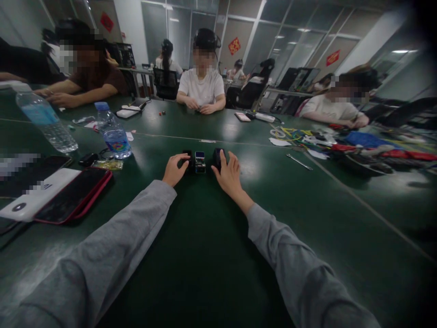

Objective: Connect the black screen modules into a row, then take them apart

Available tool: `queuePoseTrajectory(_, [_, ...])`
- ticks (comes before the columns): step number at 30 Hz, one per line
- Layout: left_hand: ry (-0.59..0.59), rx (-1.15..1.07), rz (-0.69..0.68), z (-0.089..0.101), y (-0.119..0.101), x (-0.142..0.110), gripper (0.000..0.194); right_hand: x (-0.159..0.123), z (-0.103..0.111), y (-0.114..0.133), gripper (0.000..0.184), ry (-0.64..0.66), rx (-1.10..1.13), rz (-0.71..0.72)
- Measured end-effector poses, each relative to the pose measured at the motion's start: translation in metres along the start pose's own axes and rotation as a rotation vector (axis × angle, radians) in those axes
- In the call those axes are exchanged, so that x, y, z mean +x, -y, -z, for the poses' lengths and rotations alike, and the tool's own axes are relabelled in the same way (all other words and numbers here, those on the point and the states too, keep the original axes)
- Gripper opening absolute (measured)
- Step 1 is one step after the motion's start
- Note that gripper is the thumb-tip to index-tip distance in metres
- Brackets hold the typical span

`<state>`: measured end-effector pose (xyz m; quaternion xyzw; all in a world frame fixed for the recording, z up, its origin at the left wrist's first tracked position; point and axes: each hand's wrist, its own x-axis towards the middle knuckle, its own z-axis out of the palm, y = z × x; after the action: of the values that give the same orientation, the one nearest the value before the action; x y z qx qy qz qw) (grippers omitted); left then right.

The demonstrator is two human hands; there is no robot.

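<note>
In front of me on the dark green table sits a small electronic module (200, 162) with a little screen and bare circuit parts. To its left, my left hand (175, 170) curls its thumb and index finger around the edge of a black piece (187, 155), partly hidden by the fingers. On the other side, my right hand (230, 174) holds a black block-like object (217, 159) between thumb and fingers, with its outer fingers raised. The exact kind of either black thing does not show.
At left stand two water bottles (114, 136), a phone in a red case (75, 193) and a small yellow packet (108, 165). A wrench (299, 162) and a pile of cables (307, 139) lie at right. Several people sit around; one in a white shirt (201, 86) faces me.
</note>
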<state>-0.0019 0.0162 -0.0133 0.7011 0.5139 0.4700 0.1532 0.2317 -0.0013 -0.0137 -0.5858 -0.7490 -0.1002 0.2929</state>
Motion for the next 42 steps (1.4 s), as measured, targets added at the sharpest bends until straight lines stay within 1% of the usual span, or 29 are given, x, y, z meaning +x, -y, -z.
queuePoseTrajectory(1, [0.002,-0.002,0.002,0.000,0.000,0.000,0.020,-0.002,0.003,0.004,0.060,-0.024,0.010,0.032])
queuePoseTrajectory(3, [0.005,0.000,0.009,-0.001,0.000,0.000,0.020,-0.007,0.009,0.013,0.057,-0.012,0.049,0.126])
queuePoseTrajectory(5, [0.002,-0.002,0.003,-0.001,0.000,0.000,0.021,-0.011,0.013,0.022,0.054,0.057,0.086,0.245])
queuePoseTrajectory(7, [-0.008,-0.011,-0.017,-0.002,0.001,0.001,0.021,-0.013,0.012,0.029,0.052,0.144,0.110,0.360])
queuePoseTrajectory(9, [-0.013,-0.023,-0.033,-0.002,0.001,0.001,0.021,-0.013,0.008,0.032,0.051,0.202,0.128,0.410])
queuePoseTrajectory(14, [-0.005,-0.020,-0.027,-0.002,0.001,0.001,0.022,-0.012,0.006,0.030,0.048,0.227,0.175,0.361])
queuePoseTrajectory(17, [0.004,-0.020,-0.018,-0.002,0.000,0.001,0.022,-0.012,0.008,0.030,0.046,0.222,0.173,0.362])
queuePoseTrajectory(22, [0.005,-0.030,-0.053,-0.002,0.000,0.001,0.021,-0.012,0.009,0.029,0.046,0.214,0.179,0.365])
queuePoseTrajectory(30, [-0.012,-0.048,-0.102,-0.004,0.003,0.002,0.019,-0.012,0.004,0.027,0.051,0.198,0.185,0.383])
queuePoseTrajectory(42, [-0.001,-0.002,-0.111,-0.004,0.006,0.001,0.021,-0.013,0.000,0.026,0.064,0.220,0.208,0.372])
